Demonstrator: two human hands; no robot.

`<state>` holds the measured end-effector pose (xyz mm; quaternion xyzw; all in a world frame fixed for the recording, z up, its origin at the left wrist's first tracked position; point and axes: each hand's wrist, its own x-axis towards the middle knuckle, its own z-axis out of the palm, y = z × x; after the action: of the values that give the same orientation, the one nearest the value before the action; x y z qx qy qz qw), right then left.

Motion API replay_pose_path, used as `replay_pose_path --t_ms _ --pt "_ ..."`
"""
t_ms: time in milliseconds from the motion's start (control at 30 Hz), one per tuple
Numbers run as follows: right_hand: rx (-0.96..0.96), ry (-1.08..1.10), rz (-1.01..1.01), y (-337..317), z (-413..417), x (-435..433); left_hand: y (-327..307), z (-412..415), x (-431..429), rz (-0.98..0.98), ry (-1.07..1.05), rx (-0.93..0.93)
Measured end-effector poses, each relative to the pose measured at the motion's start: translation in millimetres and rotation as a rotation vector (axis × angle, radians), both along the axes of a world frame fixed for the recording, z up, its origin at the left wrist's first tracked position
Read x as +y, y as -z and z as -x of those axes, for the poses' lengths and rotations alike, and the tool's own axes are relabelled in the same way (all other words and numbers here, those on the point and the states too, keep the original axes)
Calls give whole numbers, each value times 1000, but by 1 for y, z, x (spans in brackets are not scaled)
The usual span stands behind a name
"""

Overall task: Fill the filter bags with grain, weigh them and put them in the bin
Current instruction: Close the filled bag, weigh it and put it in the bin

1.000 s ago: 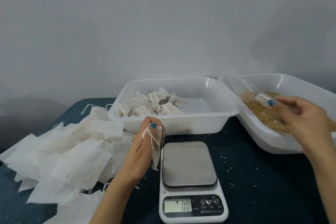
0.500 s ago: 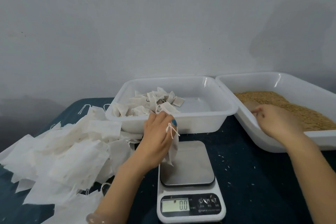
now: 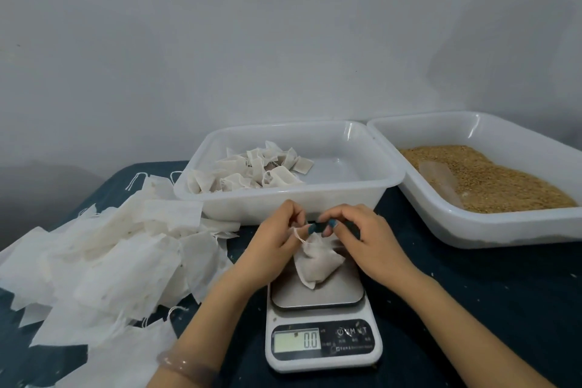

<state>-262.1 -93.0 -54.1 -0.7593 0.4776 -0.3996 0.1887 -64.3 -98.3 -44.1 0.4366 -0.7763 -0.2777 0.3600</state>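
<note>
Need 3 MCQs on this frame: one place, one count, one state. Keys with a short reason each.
1. Which bin holds the grain?
A) right
B) middle
C) neither

2. How many white bins are in view?
A) one
B) two
C) three

3. The bag held at the scale is:
A) flat and empty
B) torn open
C) filled and bulging

Key:
1 A: loose grain lies in the right bin, while the middle bin holds only filled bags.
2 B: only those two bins show.
3 C: its body bulges, and the left hand and right hand pinch its top.
</note>
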Motion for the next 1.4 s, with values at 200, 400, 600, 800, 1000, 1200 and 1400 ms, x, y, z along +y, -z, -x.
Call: replay_pose_path --t_ms 200,400,600,800,1000,1200,1400 --pt "-51 62 4 5 2 -1 0 -11 0 30 -84 124" --pt "-95 136 82 9 2 0 -6 -14 6 35 -113 217" --pt "-77 152 88 10 2 2 -6 -19 4 51 -139 254" --pt "-79 162 85 11 4 1 -6 -22 3 51 -143 263" --pt "-70 165 82 11 2 1 -6 -22 1 60 -134 231" --pt "-56 162 70 13 3 1 -2 -27 -1 82 -197 9" --pt "-61 168 74 12 2 1 1 -15 4 130 -194 -164"
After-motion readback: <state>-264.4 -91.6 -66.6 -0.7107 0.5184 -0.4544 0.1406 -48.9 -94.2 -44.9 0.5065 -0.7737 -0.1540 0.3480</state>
